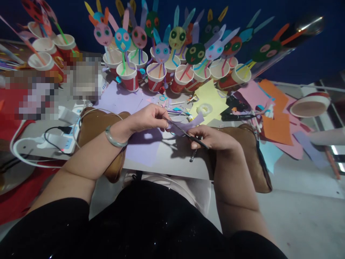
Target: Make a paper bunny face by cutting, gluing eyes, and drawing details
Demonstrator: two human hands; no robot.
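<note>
My left hand (149, 118), with a bracelet on its wrist, pinches a piece of purple paper (192, 123) between thumb and fingers above the table. Wrapped around the handles of dark scissors (184, 132), my right hand (208, 137) is closed. The scissor blades point left, lying along the purple paper close to my left fingertips. Whether the blades are parted is hard to make out. Below my hands lies a larger purple sheet (144, 151). A small clear-and-dark stick (192, 156) shows just under my right hand.
Red paper cups (155, 81) with rabbit-faced paper figures stand in rows behind. A yellow sheet (215, 96) bears a tape roll (208, 108). Brown cushions (99, 129) lie under my forearms. A power strip (70, 138) with cables is left; another person's arm (327, 136) reaches in right.
</note>
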